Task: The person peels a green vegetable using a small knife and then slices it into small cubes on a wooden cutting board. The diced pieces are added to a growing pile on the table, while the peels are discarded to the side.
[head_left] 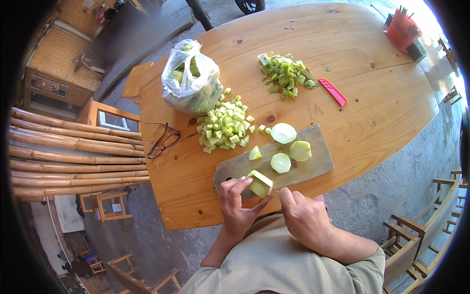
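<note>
My left hand (236, 203) pinches a thick chunk of peeled pale green vegetable (261, 183) at the near left of a grey-brown cutting board (316, 147). Close beside the chunk, my right hand (302, 214) is closed round a knife, which it mostly hides; only a thin bit of blade (276, 190) shows. On the board lie two rounded pieces (280, 162), (300, 151) of the same vegetable and a small wedge (255, 153). Another round slice (283, 133) rests at the board's far edge. Beyond it is a heap of diced vegetable (224, 125).
A knotted plastic bag (191, 81) of green vegetables stands behind the dice. Eyeglasses (165, 142) lie left. Peelings (286, 74) and a pink blade sheath (333, 92) lie farther off on the wooden table (377, 112). A red container (403, 29) stands far right.
</note>
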Tool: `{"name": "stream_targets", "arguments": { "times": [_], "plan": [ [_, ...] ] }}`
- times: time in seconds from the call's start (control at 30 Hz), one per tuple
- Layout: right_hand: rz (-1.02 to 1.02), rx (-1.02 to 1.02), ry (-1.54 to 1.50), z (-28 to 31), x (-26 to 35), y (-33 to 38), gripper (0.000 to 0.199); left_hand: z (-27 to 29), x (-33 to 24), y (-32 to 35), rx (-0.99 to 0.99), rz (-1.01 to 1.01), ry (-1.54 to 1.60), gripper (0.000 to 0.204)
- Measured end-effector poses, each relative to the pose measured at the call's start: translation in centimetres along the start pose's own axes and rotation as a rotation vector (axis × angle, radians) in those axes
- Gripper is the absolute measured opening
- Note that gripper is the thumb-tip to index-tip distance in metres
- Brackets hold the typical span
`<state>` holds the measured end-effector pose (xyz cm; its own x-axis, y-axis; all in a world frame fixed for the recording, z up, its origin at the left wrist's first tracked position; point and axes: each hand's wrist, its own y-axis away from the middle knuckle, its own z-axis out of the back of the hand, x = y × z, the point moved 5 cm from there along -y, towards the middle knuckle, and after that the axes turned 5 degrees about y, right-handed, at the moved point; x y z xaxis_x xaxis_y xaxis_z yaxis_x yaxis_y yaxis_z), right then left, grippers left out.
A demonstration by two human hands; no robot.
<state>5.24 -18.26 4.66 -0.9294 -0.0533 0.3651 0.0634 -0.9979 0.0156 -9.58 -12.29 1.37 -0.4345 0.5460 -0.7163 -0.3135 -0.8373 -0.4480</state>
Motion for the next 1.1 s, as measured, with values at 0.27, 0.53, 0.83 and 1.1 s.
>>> {"name": "stream_targets", "arguments": {
  "times": [0.27,0.53,0.83,1.1],
  "plan": [
    [0.025,-0.026,0.050,-1.2,0.2,-0.5,0.018,0.0,-0.4,-0.2,-0.007,0.014,0.046,0.064],
    [0.045,-0.084,0.066,-2.1,0.1,-1.1,0.016,0.0,-0.2,0.0,-0.017,0.029,0.006,0.063],
    [-0.023,0.009,-0.039,-3.0,-0.2,-1.1,0.014,0.0,0.2,0.1,-0.043,0.027,-0.030,0.063],
    [-0.116,0.018,-0.037,-1.4,-1.6,0.1,0.010,0.0,0.5,0.2,-0.033,0.020,-0.019,0.067]
  ]
}}
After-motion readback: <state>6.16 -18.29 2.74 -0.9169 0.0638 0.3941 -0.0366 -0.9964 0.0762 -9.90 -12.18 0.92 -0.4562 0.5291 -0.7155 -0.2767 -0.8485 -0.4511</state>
